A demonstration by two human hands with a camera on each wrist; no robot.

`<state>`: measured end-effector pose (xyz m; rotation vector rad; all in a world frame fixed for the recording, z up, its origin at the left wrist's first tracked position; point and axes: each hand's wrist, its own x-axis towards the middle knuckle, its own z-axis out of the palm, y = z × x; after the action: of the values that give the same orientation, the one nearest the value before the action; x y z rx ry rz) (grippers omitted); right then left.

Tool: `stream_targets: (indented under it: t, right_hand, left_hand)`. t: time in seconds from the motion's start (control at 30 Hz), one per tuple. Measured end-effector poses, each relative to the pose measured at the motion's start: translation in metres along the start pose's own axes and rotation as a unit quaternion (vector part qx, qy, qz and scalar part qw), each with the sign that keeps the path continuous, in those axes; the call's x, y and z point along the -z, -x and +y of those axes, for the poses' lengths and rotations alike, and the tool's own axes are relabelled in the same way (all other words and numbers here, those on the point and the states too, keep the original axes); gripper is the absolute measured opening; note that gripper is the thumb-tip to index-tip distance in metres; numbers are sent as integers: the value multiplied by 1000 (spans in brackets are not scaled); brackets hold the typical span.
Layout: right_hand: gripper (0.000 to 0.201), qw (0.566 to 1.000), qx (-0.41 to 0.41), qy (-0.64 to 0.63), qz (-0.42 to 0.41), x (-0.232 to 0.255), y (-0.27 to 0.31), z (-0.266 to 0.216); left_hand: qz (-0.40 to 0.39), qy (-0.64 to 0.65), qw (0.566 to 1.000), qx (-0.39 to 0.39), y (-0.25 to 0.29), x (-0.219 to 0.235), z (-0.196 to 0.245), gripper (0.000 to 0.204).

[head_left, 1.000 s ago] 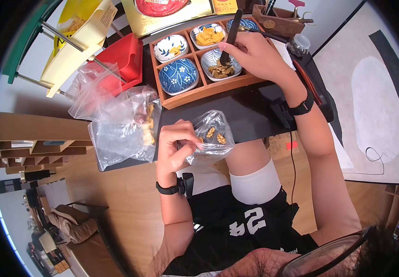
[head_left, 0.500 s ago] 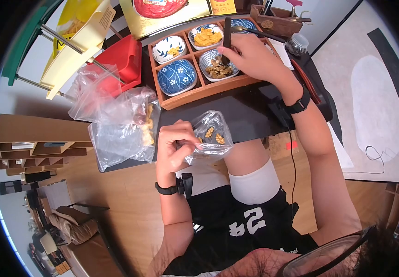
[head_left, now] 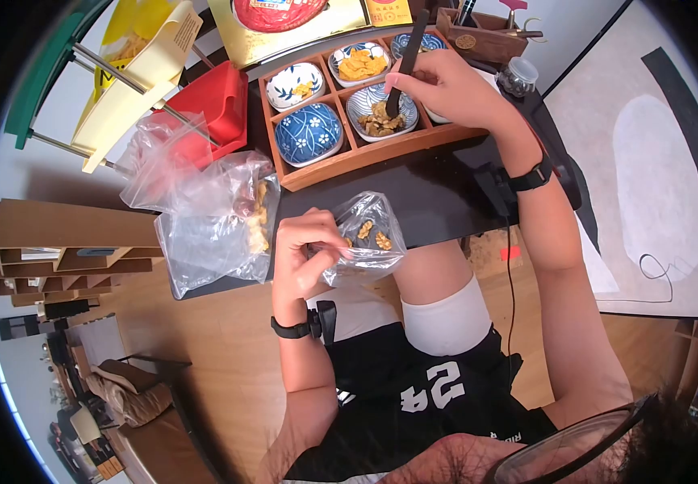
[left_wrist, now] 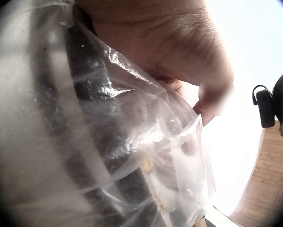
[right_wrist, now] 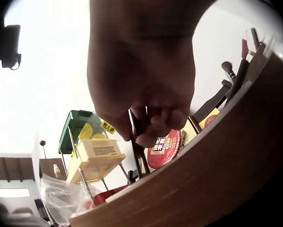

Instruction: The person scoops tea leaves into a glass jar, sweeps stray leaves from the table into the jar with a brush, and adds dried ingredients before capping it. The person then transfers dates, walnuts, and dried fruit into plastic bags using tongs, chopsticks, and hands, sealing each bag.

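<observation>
My right hand (head_left: 446,85) has tilted the scoop (head_left: 404,56) again since a moment ago: its handle leans back to the right and its tip digs into the walnut bowl (head_left: 381,115). My left hand (head_left: 305,250) and its bag (head_left: 365,234) have barely moved. So I judge I am loading another scoop of walnuts for the bag, and the transfer is only partly done.

On the far left a yellow box (head_left: 135,60) sits tilted in a rack, with a red tub (head_left: 212,101) beside it. Nearer lie loose clear bags (head_left: 204,218), one holding some pale nuts and dark pieces. My left hand pinches the small bag at its mouth, near the table's (head_left: 430,202) near edge; a few walnut pieces lie inside. The left wrist view shows only plastic and fingers up close.

Further right, the wooden tray (head_left: 357,157) holds patterned bowls in compartments: a white one with a little yellow food (head_left: 296,85), an empty blue one (head_left: 311,133), one of yellow chips (head_left: 361,63), then the walnut bowl. My right hand's fingers are curled round the scoop's handle.
</observation>
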<state>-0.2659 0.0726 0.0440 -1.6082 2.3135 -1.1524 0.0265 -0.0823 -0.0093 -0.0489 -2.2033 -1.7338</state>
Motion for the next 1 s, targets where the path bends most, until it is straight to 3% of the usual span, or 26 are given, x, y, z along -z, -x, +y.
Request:
stream_targets:
  t: [0.07,0.13,0.17,0.23,0.3,0.37,0.43,0.5,0.63,0.67,0.73,0.83,1.0]
  right_hand:
    - [29,999,1,-43,-22,4,0,-8]
    - [28,959,54,-249,-120,9,5,-22]
    - [28,959,54,-250,-120,8,6,-27]
    - [28,933,101,-274,-211,4,9,-38]
    - [28,911,56,-271,-306,-3,12,-46]
    - [29,889,83,-272,-360,-14,16,-50]
    - [33,889,89,-280,-350,-18,18,-47]
    - [34,900,36,-294,-319,-14,15,-41]
    - [37,976,22,-208,-56,-8,3,-27]
    - [37,976,22,-208,-55,-10,1,-18]
    - [38,997,-23,-50,55,-12,0,-7]
    - [47,995,-17,-55,82,-15,0,-8]
    - [41,998,-22,7,57,-17,0,-4]
  left_hand:
    - [-1,-6,1000,-8,0,1,-2,22]
    - [-3,-12,1000,-12,0,1,-1,22]
    - [-6,-18,1000,-18,0,1,-1,22]
    - [-3,-18,1000,-14,0,0,-2,22]
    - [-3,-17,1000,-9,0,0,-1,21]
    - [-2,-19,1000,-4,-1,0,0,20]
    - [-4,-20,1000,-11,-1,0,-2,20]
    - [-5,-20,1000,-21,-2,0,-3,20]
    - [2,-12,1000,-15,-1,0,-1,20]
    - [3,-12,1000,-11,-1,-1,0,20]
    - [-3,-14,1000,-19,-1,0,-2,20]
    - [-1,-8,1000,-20,-1,-1,0,21]
    - [3,-2,1000,-16,0,0,-2,22]
